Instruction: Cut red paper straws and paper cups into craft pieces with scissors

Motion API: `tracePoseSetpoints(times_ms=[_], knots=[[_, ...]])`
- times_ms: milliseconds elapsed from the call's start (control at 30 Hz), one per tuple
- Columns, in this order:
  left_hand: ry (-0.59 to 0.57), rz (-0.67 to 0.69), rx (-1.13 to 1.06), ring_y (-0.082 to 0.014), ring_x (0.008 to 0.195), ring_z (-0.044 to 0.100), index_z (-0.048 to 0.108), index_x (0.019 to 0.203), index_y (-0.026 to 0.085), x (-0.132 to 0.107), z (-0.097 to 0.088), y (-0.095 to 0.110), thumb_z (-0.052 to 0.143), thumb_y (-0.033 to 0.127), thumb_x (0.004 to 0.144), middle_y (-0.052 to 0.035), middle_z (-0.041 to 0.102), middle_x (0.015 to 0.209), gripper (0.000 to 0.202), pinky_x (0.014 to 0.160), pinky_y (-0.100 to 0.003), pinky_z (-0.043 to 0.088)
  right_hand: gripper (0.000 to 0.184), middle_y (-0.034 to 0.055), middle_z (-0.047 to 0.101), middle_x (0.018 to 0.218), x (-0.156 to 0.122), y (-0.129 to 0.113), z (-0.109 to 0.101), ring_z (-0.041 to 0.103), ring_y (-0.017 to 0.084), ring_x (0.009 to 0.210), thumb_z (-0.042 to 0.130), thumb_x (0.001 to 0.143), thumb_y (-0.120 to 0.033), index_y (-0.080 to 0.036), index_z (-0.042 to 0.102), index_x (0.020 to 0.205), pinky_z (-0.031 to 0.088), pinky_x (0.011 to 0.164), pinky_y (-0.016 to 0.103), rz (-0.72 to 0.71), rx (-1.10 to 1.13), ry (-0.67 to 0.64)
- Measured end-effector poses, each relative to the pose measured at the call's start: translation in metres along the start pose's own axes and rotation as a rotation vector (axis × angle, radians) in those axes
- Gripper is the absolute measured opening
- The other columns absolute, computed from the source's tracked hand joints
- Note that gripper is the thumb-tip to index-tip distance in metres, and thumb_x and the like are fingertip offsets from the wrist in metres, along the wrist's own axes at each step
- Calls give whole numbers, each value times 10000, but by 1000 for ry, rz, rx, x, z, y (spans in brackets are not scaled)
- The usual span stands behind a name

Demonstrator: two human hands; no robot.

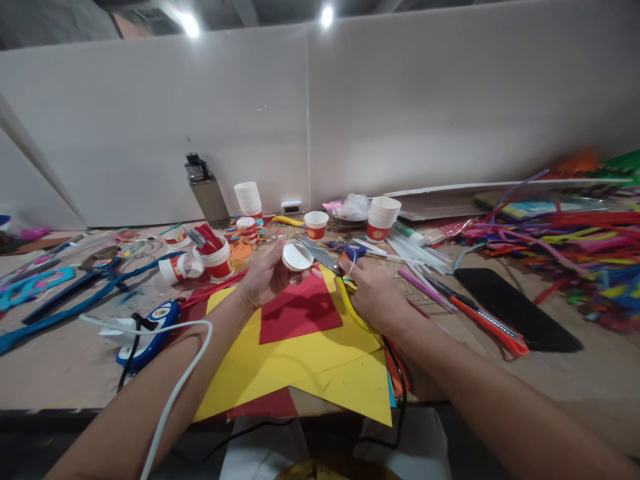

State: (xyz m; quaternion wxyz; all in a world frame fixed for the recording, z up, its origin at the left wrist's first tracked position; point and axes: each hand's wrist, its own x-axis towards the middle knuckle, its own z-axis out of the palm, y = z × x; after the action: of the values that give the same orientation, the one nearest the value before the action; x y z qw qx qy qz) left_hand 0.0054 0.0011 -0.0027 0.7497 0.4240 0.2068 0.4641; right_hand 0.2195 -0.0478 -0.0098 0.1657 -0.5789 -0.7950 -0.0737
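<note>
Between the fingers of my left hand (265,275) is a white round paper cup piece (298,257), its flat face turned up towards me. My right hand (376,292) grips a pair of scissors (349,305) with yellow handles. The metal blades point left, and their tips reach the edge of the cup piece; whether they are cutting into it I cannot tell. Below both hands lies a red sheet (303,312) on top of yellow sheets (300,373). Just beyond the blades stands a red and white paper cup (316,225).
Stacked paper cups (383,217) stand behind my right hand. Left are a cup of red strips (215,259), a bottle (207,197) and a blue power strip (150,340) with a white cable. A utility knife (490,327), a black phone-like slab (515,307) and colourful pipe cleaners (565,247) lie right.
</note>
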Motion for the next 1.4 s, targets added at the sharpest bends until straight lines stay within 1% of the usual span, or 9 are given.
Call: tracePoseSetpoints(times_ms=[100, 200, 333, 533, 733, 900, 1067, 1267, 1400], knots=[[17, 0, 4, -147, 594, 614, 603, 951, 111, 0, -1, 0, 455, 464, 881, -80, 655, 726, 389, 430, -205, 410, 428, 111, 580, 973, 0, 0, 0, 537, 210, 806, 499, 848, -300, -171, 548, 1253, 351, 661, 287, 9, 9, -15], [7, 18, 3, -154, 618, 622, 592, 1030, 120, 1, -1, 0, 474, 492, 863, -86, 664, 770, 424, 441, -208, 419, 412, 108, 583, 970, 0, -1, -1, 539, 204, 803, 484, 846, -266, -180, 547, 1244, 350, 659, 284, 23, 11, -22], [-14, 60, 4, -163, 660, 637, 587, 1043, 122, 1, 0, 0, 498, 453, 863, -92, 665, 791, 387, 460, -206, 431, 424, 96, 577, 954, 0, -2, -4, 540, 199, 787, 470, 830, -205, -196, 530, 1249, 342, 642, 279, 33, 1, -42], [-20, 23, 10, -153, 627, 625, 579, 981, 130, 0, -1, -6, 518, 431, 857, -81, 662, 803, 332, 453, -208, 431, 440, 88, 540, 962, 0, -2, -3, 524, 202, 776, 469, 860, -307, -238, 486, 1295, 329, 633, 288, 22, -26, -5], [-15, -4, 9, -140, 596, 609, 587, 932, 134, 0, -1, -5, 485, 451, 869, -65, 647, 738, 340, 442, -198, 420, 451, 86, 546, 958, 0, -1, -1, 528, 208, 772, 477, 854, -320, -252, 480, 1301, 307, 605, 288, 9, -26, -6], [-8, -30, 3, -140, 613, 614, 611, 924, 109, -1, 0, -3, 449, 479, 877, -94, 658, 772, 407, 438, -193, 416, 433, 90, 562, 952, 0, 0, 0, 536, 207, 770, 466, 852, -301, -224, 507, 1276, 314, 612, 292, 14, -23, -14], [-26, 17, -13, -146, 648, 625, 604, 984, 130, -1, -3, -3, 515, 457, 851, -85, 664, 796, 364, 457, -189, 432, 424, 94, 571, 958, 0, 0, 0, 546, 212, 792, 441, 870, -313, -205, 509, 1274, 326, 627, 296, 16, -11, -5], [-17, 21, -10, -138, 602, 615, 605, 934, 122, 0, -4, -4, 533, 428, 849, -73, 651, 739, 325, 440, -185, 419, 428, 87, 557, 973, 0, -2, -3, 537, 204, 783, 462, 871, -332, -225, 503, 1283, 333, 636, 293, 28, -32, -26], [-20, 8, 7, -141, 591, 619, 607, 933, 112, 0, -4, -7, 557, 425, 834, -84, 662, 772, 332, 431, -188, 420, 465, 93, 542, 998, 0, -3, -5, 539, 203, 787, 457, 880, -380, -223, 473, 1318, 335, 626, 290, 13, -25, -15]])
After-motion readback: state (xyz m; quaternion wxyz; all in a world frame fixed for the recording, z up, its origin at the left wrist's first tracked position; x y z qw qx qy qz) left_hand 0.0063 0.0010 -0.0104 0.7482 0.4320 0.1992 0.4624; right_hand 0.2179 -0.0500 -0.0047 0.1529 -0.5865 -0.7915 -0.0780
